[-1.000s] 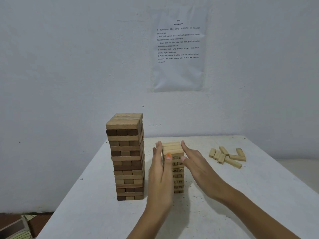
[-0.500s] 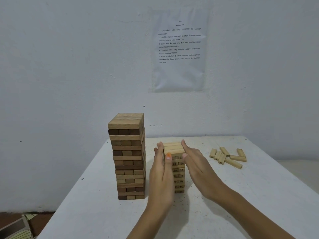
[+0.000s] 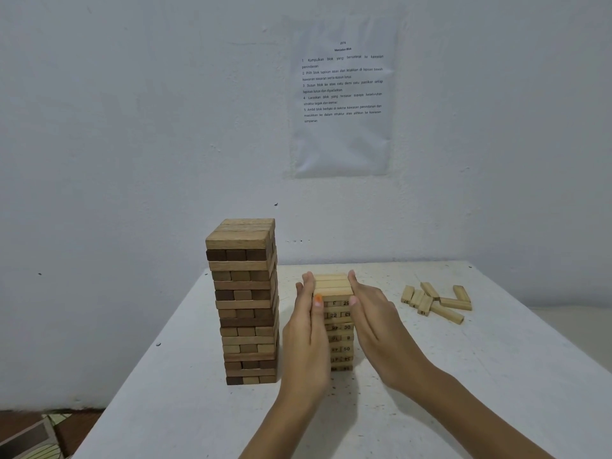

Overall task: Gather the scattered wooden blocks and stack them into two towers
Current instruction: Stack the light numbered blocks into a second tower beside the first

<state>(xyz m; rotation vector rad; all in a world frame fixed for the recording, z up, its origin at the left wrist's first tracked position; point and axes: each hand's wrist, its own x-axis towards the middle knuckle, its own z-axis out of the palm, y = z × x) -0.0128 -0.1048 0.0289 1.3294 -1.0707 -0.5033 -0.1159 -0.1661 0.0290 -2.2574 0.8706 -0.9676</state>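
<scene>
The tall tower [image 3: 243, 303] stands left of centre on the table, its layers mixing dark and light brown wood. Just right of it is the short tower [image 3: 337, 329] of pale blocks, much lower. My left hand [image 3: 306, 339] and right hand [image 3: 381, 329] press flat against its two sides, fingers straight, gripping nothing. Loose blocks [image 3: 437, 301] lie heaped well to the right. The table [image 3: 496, 376] is white and speckled, against a white wall. The pale block ends carry numbers — 22, 30, 50. A sheet [image 3: 341, 94] on the wall begins "Kumpulkan blok".
</scene>
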